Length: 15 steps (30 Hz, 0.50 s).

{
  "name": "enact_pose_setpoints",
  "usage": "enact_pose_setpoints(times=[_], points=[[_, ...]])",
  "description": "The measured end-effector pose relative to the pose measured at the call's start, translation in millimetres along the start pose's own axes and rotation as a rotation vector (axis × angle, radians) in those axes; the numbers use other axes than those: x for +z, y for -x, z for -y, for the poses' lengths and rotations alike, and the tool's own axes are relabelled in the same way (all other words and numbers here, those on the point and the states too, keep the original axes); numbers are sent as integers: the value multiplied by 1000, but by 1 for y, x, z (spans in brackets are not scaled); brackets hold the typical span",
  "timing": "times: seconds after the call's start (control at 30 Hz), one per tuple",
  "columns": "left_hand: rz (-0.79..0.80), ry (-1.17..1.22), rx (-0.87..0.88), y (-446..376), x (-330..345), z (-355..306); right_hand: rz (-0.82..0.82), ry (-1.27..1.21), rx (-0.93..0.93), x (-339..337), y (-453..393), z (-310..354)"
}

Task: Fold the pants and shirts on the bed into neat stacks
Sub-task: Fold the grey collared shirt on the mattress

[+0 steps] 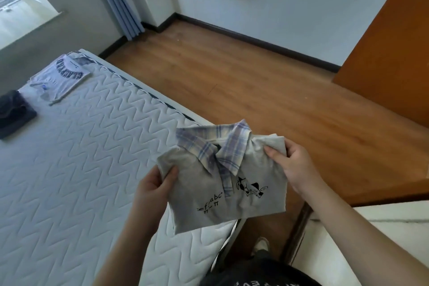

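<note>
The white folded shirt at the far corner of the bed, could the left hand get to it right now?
Probably not yet: the left hand grips the gray shirt, and the white shirt lies across the mattress.

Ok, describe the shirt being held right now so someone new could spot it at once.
Start at the white quilted mattress and go to its near right corner, where the left hand and right hand grip a folded shirt by its sides. Unlike the white lettered shirt and dark folded garment lying at the far left, it is grey, with a plaid collar and a cartoon print.
</note>
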State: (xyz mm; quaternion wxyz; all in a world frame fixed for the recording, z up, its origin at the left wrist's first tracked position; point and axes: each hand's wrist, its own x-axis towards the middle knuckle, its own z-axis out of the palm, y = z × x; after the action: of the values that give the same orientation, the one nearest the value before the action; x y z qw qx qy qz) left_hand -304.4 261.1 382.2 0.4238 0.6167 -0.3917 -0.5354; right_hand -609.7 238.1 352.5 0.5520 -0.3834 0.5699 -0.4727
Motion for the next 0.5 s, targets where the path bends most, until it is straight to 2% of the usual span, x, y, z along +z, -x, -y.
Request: enact_pose_setpoints(times=[0.23, 0.5], points=[[-38, 85, -55, -37, 17, 18, -22, 124, -7, -15, -46, -7], [192, 93, -84, -108, 66, -1, -211, 195, -63, -53, -68, 19]])
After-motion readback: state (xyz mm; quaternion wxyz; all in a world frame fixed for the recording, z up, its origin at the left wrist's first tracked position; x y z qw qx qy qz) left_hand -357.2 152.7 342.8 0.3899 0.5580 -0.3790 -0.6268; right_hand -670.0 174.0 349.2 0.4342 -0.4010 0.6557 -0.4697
